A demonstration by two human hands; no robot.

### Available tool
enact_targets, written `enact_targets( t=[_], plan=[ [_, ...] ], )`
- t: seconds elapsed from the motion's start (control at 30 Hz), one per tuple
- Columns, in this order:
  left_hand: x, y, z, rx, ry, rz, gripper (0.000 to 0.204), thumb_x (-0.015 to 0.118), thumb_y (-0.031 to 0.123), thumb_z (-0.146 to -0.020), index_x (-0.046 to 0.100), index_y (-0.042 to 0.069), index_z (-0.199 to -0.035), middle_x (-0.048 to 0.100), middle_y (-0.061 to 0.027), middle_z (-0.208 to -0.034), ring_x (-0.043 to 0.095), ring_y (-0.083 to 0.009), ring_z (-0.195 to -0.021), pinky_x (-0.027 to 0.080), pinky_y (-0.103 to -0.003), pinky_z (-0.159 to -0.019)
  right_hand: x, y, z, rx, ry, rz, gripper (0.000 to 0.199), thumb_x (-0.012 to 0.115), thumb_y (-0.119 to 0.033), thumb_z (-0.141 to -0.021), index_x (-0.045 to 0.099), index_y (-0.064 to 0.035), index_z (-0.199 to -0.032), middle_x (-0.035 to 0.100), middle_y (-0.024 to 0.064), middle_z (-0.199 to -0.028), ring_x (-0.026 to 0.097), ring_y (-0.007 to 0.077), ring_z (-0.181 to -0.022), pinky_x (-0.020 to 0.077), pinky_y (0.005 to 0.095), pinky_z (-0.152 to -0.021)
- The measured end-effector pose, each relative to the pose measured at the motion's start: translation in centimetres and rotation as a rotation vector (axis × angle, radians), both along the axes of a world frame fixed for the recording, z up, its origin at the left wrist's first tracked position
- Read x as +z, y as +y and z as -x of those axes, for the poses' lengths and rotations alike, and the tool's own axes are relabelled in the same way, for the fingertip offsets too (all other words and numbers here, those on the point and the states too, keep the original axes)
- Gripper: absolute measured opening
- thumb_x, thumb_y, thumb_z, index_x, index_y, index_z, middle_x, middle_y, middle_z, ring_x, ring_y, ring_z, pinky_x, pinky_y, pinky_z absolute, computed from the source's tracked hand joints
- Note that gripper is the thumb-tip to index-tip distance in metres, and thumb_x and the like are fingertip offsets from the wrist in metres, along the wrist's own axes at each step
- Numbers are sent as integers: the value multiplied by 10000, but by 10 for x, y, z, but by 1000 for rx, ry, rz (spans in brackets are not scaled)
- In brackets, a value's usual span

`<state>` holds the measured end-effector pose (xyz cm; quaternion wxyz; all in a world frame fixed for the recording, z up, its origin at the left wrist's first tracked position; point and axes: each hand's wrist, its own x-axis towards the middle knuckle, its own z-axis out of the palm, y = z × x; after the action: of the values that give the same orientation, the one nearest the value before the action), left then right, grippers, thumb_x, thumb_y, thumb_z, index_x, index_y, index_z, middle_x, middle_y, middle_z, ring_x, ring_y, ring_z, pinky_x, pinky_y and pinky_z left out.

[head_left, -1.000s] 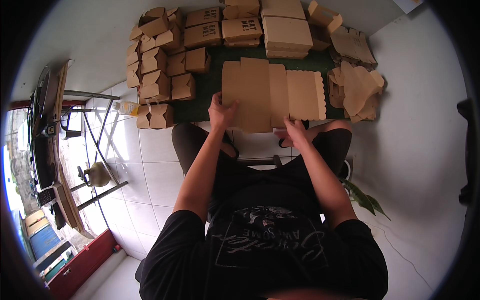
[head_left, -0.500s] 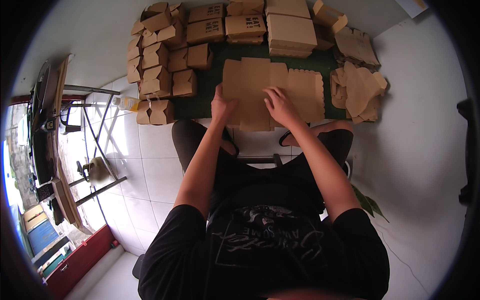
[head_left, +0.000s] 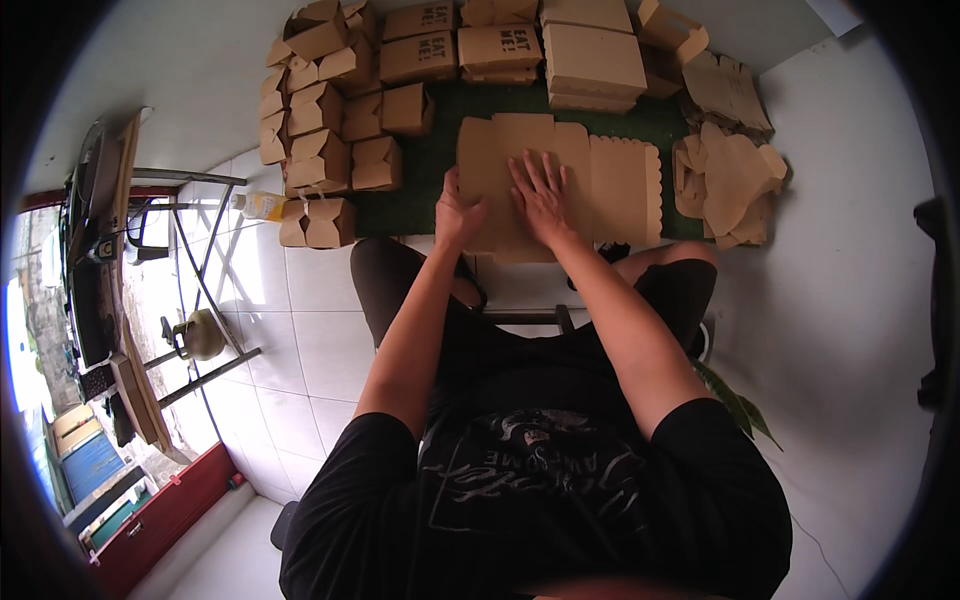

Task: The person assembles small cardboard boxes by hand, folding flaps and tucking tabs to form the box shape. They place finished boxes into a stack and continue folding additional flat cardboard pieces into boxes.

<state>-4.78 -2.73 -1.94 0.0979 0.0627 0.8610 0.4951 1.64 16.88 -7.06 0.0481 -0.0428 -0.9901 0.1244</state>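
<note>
Flat cardboard sheet lies on the green mat, at the mat's near edge, right in front of the person's knees. Right hand flat on the sheet, fingers spread, pressing near its middle. Left hand just beside it, curled over the sheet's left near edge. Hands close, not touching. Folded boxes left of the sheet, stacked flats beyond it, loose cutouts to its right.
</note>
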Motion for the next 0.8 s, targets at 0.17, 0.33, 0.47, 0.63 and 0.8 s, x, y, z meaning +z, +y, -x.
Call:
enact_targets(
  t=[0.17, 0.33, 0.47, 0.63, 0.8],
  plan=[
    [9, 3, 5, -137, 81, -71, 988, 827, 147, -906, 351, 58, -1767, 626, -292, -1612, 657, -404, -1468, 553, -447, -1183, 4, 6, 3, 25, 7, 65, 634, 495, -458, -1196, 366, -344, -1806, 251, 27, -1911, 199, 379, -1762, 156, 668, -1414],
    [34, 13, -2, -244, -82, -160, 995, 739, 185, -1052, 149, 56, -1843, 386, -265, -1827, 389, -370, -1698, 388, -427, -1339, 8, 6, 7, 17, -98, -14, 654, 442, -511, -1195, 330, -349, -1818, 255, 42, -1911, 202, 392, -1760, 154, 667, -1411],
    [32, 29, 7, -370, -154, -222, 835, 545, 311, -1183, 105, 58, -1846, 119, -193, -1925, 91, -352, -1780, 181, -434, -1421, 13, 8, 8, 23, -141, -2, 667, 411, -535, -1194, 309, -346, -1825, 234, 49, -1918, 190, 399, -1763, 148, 666, -1409],
    [7, 42, 15, -480, -146, -102, 735, 352, 408, -1238, 114, 75, -1849, 40, -154, -1941, 8, -376, -1786, 105, -482, -1440, 18, 12, 10, 49, -222, -20, 688, 425, -535, -1185, 304, -323, -1828, 223, 56, -1921, 175, 396, -1767, 145, 665, -1409],
    [-17, 48, 10, -582, 108, 88, 701, 336, 387, -1230, 174, 100, -1849, 96, -185, -1929, 60, -427, -1776, 140, -589, -1422, 6, 21, 11, 30, -128, 201, 689, 597, -270, -1116, 426, -139, -1771, 344, 123, -1870, 239, 395, -1748, 241, 615, -1408]
  ],
)
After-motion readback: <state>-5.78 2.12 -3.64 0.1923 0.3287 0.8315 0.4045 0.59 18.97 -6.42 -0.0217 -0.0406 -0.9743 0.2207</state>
